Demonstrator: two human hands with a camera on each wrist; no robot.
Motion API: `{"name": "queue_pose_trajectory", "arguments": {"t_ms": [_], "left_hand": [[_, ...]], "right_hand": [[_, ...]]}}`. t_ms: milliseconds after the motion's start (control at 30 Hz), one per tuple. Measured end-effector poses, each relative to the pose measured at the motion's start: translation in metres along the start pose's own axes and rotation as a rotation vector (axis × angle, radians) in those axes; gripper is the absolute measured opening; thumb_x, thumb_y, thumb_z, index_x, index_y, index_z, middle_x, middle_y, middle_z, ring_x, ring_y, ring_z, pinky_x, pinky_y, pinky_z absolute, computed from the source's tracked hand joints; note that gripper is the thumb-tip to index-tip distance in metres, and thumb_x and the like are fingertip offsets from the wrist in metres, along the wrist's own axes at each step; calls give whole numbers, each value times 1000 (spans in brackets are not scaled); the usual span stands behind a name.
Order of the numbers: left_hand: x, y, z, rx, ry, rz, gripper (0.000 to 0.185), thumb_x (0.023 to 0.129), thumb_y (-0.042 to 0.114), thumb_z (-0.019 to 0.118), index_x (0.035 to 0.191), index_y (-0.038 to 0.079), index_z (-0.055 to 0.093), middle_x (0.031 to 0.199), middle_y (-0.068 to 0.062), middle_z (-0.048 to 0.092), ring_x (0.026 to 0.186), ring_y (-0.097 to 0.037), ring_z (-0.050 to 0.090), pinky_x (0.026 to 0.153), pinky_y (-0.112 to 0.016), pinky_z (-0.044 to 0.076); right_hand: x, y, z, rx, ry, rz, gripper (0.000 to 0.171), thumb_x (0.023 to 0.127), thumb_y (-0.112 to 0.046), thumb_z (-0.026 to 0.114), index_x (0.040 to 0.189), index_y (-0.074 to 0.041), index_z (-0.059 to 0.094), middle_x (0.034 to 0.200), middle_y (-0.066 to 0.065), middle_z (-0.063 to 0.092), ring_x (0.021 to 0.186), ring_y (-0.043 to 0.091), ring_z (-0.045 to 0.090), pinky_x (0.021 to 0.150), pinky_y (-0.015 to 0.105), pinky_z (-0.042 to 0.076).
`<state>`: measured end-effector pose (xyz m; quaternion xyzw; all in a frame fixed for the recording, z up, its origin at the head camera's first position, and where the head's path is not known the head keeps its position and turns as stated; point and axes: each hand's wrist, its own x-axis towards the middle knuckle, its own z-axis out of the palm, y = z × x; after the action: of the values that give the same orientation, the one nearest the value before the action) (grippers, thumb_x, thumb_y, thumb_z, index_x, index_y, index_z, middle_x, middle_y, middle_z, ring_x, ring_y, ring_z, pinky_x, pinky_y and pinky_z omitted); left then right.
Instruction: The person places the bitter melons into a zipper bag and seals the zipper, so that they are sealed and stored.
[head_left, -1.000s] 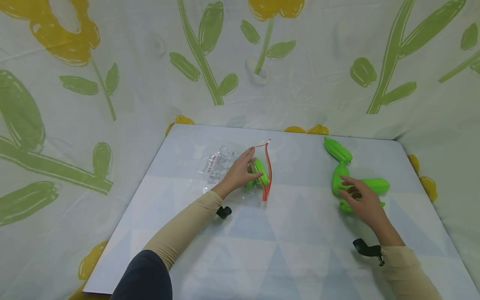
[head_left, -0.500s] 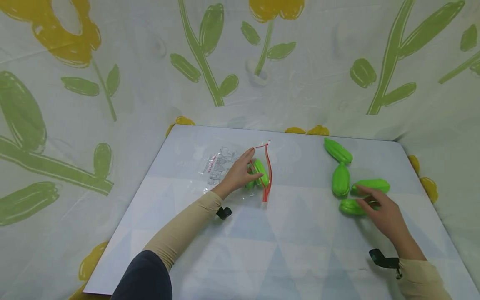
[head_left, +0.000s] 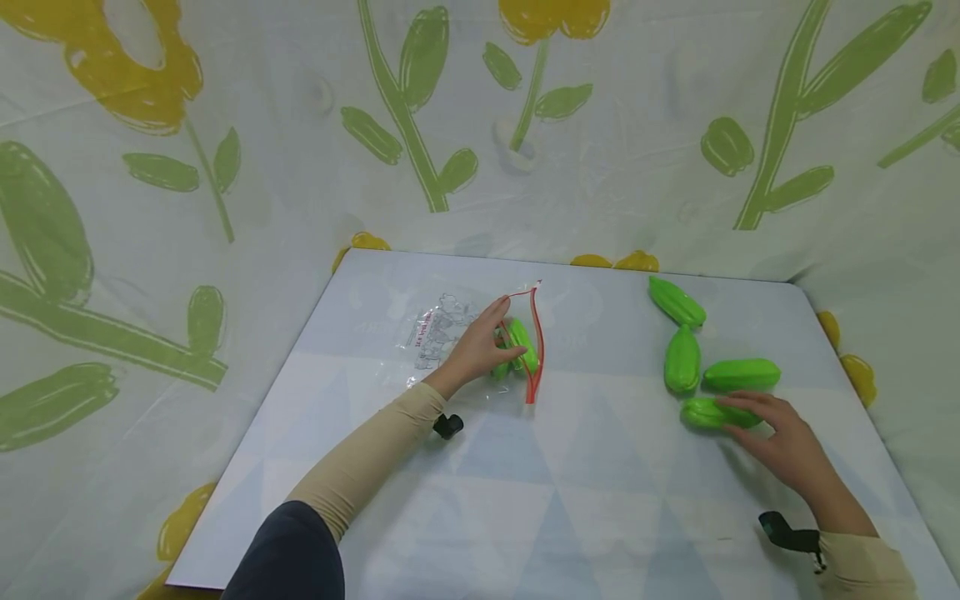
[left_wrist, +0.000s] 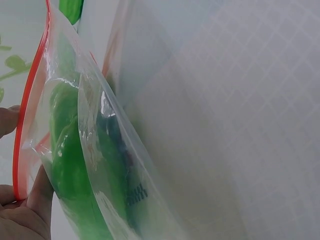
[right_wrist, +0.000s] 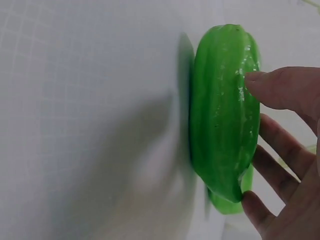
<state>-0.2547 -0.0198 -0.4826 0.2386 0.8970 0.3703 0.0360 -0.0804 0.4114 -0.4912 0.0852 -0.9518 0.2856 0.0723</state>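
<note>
My left hand (head_left: 476, 342) is at the mouth of a clear zip bag (head_left: 438, 337) with a red seal, its fingers and thumb spread at the parted edges. Green ridged toy vegetables (left_wrist: 70, 160) show through the film. My right hand (head_left: 787, 442) grips a glossy green ridged toy vegetable (head_left: 705, 413) lying on the table. In the right wrist view its thumb lies on one side of that toy vegetable (right_wrist: 225, 110), fingers along the other; the toy's narrow tip points down in that view.
Three more green toy vegetables lie close by on the right: one (head_left: 742, 374) just beyond the gripped one, one (head_left: 682, 360) to its left and one (head_left: 677, 301) farther back. A patterned white table (head_left: 555, 533) stands against a flowered curtain (head_left: 637, 167).
My right hand has drawn back toward the near right from over the toy vegetables and come down onto the nearest one. The left hand has stayed at the bag.
</note>
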Motion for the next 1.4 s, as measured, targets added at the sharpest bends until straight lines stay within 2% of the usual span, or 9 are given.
{"name": "queue_pose_trajectory", "arguments": {"t_ms": [200, 367, 467, 600, 733, 867, 1000, 1167, 1400], "left_hand": [[0, 0, 1, -11, 2, 4, 92, 79, 38, 73, 149, 10, 20, 154, -1, 16, 132, -16, 33, 93, -23, 46], [1, -1, 1, -12, 0, 4, 92, 79, 38, 73, 148, 7, 20, 155, -2, 16, 130, -17, 37, 92, -22, 47], [1, -2, 1, -33, -3, 1, 92, 79, 37, 73, 149, 8, 20, 155, -3, 16, 126, -17, 41, 89, -21, 49], [1, -1, 1, -36, -5, -4, 92, 79, 37, 73, 149, 9, 19, 155, -2, 15, 129, -17, 39, 89, -21, 48], [1, -1, 1, -19, 1, -8, 92, 78, 36, 73, 148, 8, 21, 155, 0, 16, 134, -19, 32, 95, -25, 45], [1, 0, 1, -13, 4, -8, 92, 78, 37, 74, 148, 8, 21, 154, -1, 17, 134, -19, 32, 95, -25, 46], [1, 0, 1, -21, -5, -9, 93, 78, 38, 73, 148, 7, 21, 154, -1, 16, 132, -18, 35, 92, -23, 47], [1, 1, 1, -4, 2, -11, 92, 78, 38, 74, 148, 7, 22, 154, -2, 17, 135, -19, 30, 99, -26, 42], [1, 2, 1, -2, -5, -17, 92, 78, 39, 73, 148, 8, 22, 155, 0, 17, 137, -18, 26, 100, -28, 41]], "right_hand": [[0, 4, 0, -5, -37, 16, 38, 82, -12, 70, 119, -13, 62, 127, 20, 49, 114, 47, 40, 84, 65, 34], [5, 5, 0, 7, -65, -5, 43, 81, -9, 71, 122, -16, 61, 125, 20, 52, 112, 44, 41, 87, 63, 33], [8, 2, 3, 21, -91, -5, 44, 81, -13, 72, 123, -17, 61, 125, 18, 53, 112, 41, 42, 87, 61, 34], [9, -4, 6, 10, -132, 1, 43, 82, -22, 71, 124, -18, 60, 126, 17, 53, 112, 39, 42, 85, 58, 37], [11, -9, 11, -29, -138, -18, 44, 83, -27, 70, 126, -18, 60, 125, 13, 53, 105, 27, 49, 78, 41, 47], [14, -14, 17, -21, -135, -35, 45, 84, -28, 69, 126, -17, 59, 122, 10, 54, 92, 15, 52, 69, 26, 49], [19, -19, 27, 4, -127, -34, 48, 84, -30, 69, 128, -17, 58, 118, 8, 54, 89, 15, 53, 68, 26, 49], [28, -27, 43, 15, -99, -54, 50, 84, -31, 69, 131, -18, 56, 115, 7, 54, 86, 20, 56, 66, 29, 50], [46, -43, 60, 28, -78, 4, 52, 83, -35, 69, 129, -14, 56, 110, 12, 54, 83, 24, 58, 64, 33, 50]]}}
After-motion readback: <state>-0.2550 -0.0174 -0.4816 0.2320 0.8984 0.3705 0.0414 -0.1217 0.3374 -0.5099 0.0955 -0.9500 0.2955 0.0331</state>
